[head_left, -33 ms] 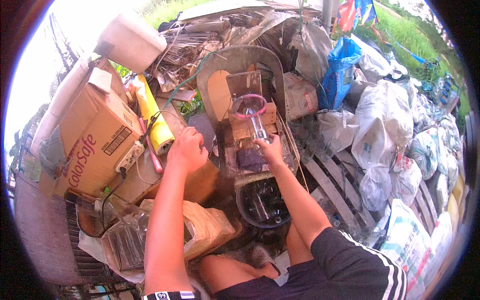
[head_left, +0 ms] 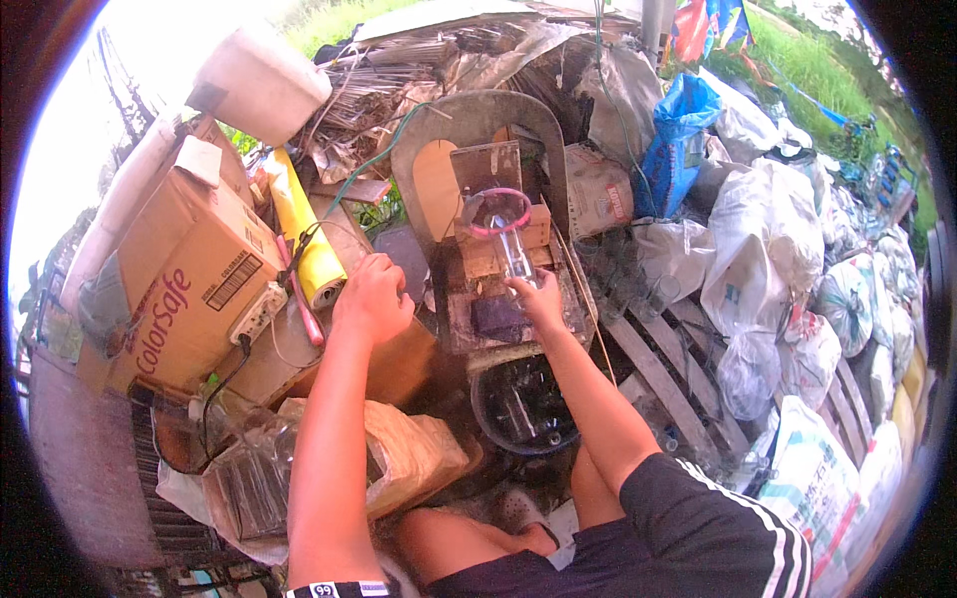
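My right hand (head_left: 539, 297) is closed around the narrow, neck-like end of a clear, see-through vessel (head_left: 513, 253). A pink ring runs around its wide far end, which tilts away from me over a wooden stand (head_left: 536, 227) on a dark plastic chair (head_left: 424, 130). Below the vessel, a dark purple block (head_left: 500, 317) lies on the chair's worn boards. To the left, my left hand (head_left: 375, 299) is raised with its fingers curled in, beside a yellow roll (head_left: 299, 229). Whatever those fingers may hold is hidden.
A black basin (head_left: 520, 409) with clear pieces sits below the chair. At left are a cardboard box (head_left: 189, 269), a white power strip (head_left: 258, 311) and an open brown sack (head_left: 414, 453). Stuffed white bags (head_left: 763, 244) and a slatted pallet (head_left: 653, 374) fill the right.
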`<action>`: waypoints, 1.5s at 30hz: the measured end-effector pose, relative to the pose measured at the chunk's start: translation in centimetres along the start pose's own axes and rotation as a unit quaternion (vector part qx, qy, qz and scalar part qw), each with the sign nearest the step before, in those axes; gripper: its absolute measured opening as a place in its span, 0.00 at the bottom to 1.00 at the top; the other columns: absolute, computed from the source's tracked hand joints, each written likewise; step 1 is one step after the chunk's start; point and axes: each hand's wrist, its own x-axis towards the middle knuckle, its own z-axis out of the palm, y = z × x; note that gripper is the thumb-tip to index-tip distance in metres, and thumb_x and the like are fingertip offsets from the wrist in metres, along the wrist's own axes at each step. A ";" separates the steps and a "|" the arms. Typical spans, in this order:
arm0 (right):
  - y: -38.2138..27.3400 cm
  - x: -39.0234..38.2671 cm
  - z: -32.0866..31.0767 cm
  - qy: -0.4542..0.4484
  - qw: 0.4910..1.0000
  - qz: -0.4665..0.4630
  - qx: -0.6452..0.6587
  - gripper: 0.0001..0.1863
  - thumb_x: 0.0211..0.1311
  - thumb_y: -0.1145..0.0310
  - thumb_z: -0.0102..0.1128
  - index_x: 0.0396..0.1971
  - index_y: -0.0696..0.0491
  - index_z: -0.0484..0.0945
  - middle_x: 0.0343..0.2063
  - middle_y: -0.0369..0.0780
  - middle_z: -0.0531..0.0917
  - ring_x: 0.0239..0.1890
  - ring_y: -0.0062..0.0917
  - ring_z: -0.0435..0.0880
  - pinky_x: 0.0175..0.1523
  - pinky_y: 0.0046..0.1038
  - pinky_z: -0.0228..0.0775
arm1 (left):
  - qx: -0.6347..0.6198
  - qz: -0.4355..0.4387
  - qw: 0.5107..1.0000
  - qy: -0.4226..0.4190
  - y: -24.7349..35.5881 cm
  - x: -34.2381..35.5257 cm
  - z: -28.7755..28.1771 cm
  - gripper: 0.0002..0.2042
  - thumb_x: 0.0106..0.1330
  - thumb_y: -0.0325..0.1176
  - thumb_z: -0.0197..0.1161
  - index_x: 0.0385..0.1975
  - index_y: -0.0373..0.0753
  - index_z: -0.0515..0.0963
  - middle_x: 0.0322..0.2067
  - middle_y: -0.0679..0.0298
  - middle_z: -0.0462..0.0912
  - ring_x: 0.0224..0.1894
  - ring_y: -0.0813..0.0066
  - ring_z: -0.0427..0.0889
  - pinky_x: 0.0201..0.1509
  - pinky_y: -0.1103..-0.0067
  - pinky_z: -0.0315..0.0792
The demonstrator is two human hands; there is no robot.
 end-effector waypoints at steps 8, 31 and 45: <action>2.0 -2.7 2.1 0.079 0.996 -0.048 0.008 0.51 0.47 0.65 0.88 0.66 0.61 0.61 0.56 0.48 0.77 0.52 0.30 0.81 0.52 0.34 0.81 | 0.013 -0.008 1.000 -0.002 0.3 0.2 -0.1 0.07 0.57 0.33 0.70 0.30 0.37 0.81 0.43 0.52 0.81 0.59 0.51 0.78 0.79 0.57 0.64; -0.3 -4.9 -1.0 -0.186 0.894 0.229 0.338 0.46 0.70 0.44 0.70 0.74 0.53 0.53 0.59 0.47 0.78 0.47 0.37 0.86 0.52 0.40 0.77 | 0.030 -0.011 0.999 -0.007 0.7 0.1 -0.6 0.08 0.54 0.34 0.70 0.28 0.37 0.82 0.41 0.52 0.82 0.57 0.52 0.79 0.72 0.63 0.70; -1.4 -6.4 -0.8 -0.193 0.894 0.227 0.334 0.47 0.71 0.40 0.69 0.73 0.55 0.55 0.58 0.51 0.77 0.57 0.37 0.82 0.66 0.42 0.72 | 0.037 -0.018 0.999 -0.029 0.4 0.2 -0.3 0.10 0.56 0.37 0.70 0.30 0.37 0.83 0.43 0.52 0.83 0.60 0.52 0.78 0.79 0.60 0.64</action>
